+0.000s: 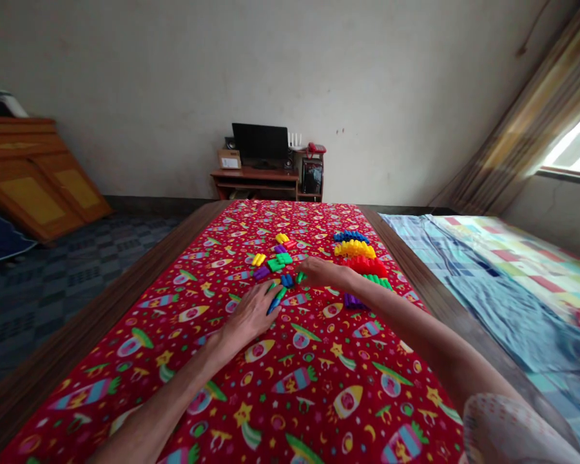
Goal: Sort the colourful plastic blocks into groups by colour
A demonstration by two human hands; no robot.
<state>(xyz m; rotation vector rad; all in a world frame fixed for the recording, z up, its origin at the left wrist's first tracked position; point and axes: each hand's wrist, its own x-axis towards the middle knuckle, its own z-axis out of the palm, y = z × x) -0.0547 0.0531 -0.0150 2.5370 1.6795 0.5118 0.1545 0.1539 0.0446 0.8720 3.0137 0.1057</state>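
Note:
My left hand (pixel 257 308) lies low over the cloth, its thumb and fingers around small green and blue plastic toy blocks (pixel 277 301). Just right of it, my right hand (pixel 315 272) pinches a green toy block (pixel 299 277) at its fingertips. Between the two hands sits a dark blue block (pixel 287 281). Beyond them is a loose group of green blocks (pixel 279 261), purple blocks (pixel 261 273), yellow blocks (pixel 258 260) and a red block (pixel 290 245). My right forearm partly hides the sorted rows on the right.
Rows of blue (pixel 350 236), yellow (pixel 354 249), red (pixel 367 266), green (pixel 377 281) and purple blocks (pixel 355 301) line the right side. A red patterned cloth (pixel 294 380) covers the table. A bed (pixel 493 283) adjoins on the right; a monitor (pixel 261 143) stands at the wall.

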